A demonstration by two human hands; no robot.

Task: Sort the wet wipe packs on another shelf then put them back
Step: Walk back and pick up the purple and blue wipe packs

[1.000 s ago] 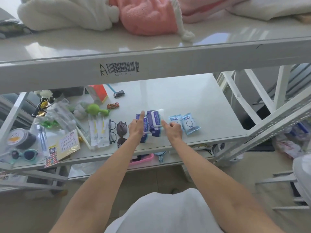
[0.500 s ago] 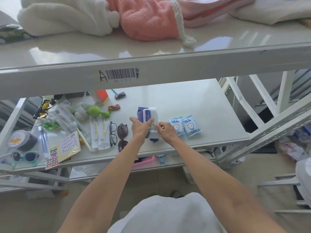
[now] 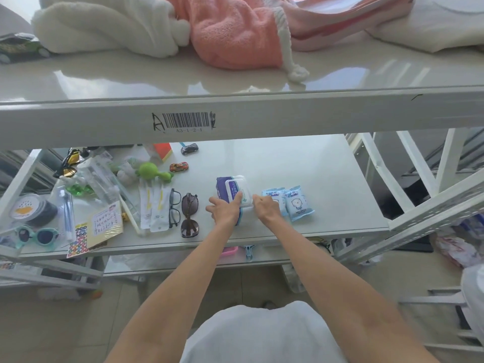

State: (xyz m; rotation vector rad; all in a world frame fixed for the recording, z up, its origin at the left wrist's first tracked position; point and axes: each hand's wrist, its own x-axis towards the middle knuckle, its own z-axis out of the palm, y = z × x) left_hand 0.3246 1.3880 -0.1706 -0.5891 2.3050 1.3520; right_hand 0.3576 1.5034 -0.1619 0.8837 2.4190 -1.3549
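Observation:
A stack of large wet wipe packs (image 3: 232, 188), purple with white flip lids, stands on the middle shelf (image 3: 301, 163). My left hand (image 3: 225, 211) presses against the stack's left and top side, thumb on the lid. On the stack's right side rests my right hand (image 3: 266, 210). Both hands grip the stack between them. Two small light-blue wipe packs (image 3: 297, 203) lie flat just right of my right hand, side by side and touching it.
Two pairs of glasses (image 3: 183, 209), white sachets, toy cars (image 3: 179, 166), a green toy (image 3: 150, 172), stickers and a tin crowd the shelf's left half. Towels (image 3: 235, 35) lie on the top shelf. A white frame brace (image 3: 432, 205) rises at right.
The tilted large packs have been squared up into one neat stack, and both hands have closed in against its sides. The small blue packs have not moved.

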